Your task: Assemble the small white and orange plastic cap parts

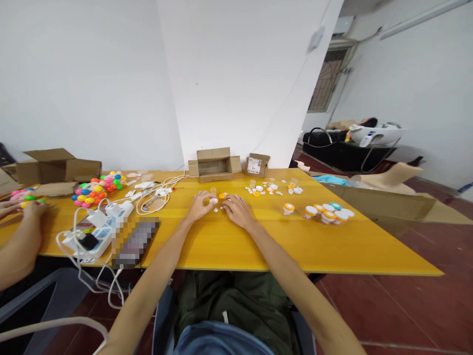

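Small-part assembly appears to be in hand at the middle of the long yellow wooden table (pixel 229 246). The left hand (pixel 199 204) is curled around a small white round cap (pixel 213 200), fingertips touching it. The right hand (pixel 238 209) lies fingers-down just right of it, beside a small orange round cap (pixel 222 195); whether anything is pinched under those fingers cannot be told at this size. A tiny clear plastic vial (pixel 213 190) stands just beyond the caps.

A precise pinch would be called for next, since the pieces are small and lie close together.

To the right, about seven capped little containers (pixel 327 212) are clustered, orange, white and one teal on top. Farther off, a scatter of loose white and orange lids (pixel 271 188) is spread, too many and too small to count surely. Two open cardboard boxes (pixel 214 165) rest by the far wall. At far left, a heap of bright plastic balls (pixel 98 188) and another person's hand (pixel 31 209) are seen.
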Available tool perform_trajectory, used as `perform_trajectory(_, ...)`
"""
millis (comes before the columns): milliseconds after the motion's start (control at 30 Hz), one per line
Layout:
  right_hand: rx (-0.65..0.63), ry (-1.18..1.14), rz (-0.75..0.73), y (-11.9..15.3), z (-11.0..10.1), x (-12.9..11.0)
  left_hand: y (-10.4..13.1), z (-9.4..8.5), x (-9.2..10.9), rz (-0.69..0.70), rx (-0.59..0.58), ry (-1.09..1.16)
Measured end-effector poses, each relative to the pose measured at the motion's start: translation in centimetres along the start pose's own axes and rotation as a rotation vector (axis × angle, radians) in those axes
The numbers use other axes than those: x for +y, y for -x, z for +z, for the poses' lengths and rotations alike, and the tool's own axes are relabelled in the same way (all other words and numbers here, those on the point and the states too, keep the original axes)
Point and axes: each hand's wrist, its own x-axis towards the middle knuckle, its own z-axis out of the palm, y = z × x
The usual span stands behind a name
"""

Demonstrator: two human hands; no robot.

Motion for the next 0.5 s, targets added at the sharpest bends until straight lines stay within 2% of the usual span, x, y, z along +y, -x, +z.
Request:
perform_trajectory(367, -0.017, 0.004, 0.028, -0.01, -0.10, 0.01, 0.00, 0.46, -0.20, 0.012, -0.077, -0.058)
perform_trajectory(500, -0.008, 0.010, 0.016, 0.00, 0.02, 0.14, 0.20, 0.67, -0.61, 0.019, -0.161, -0.099)
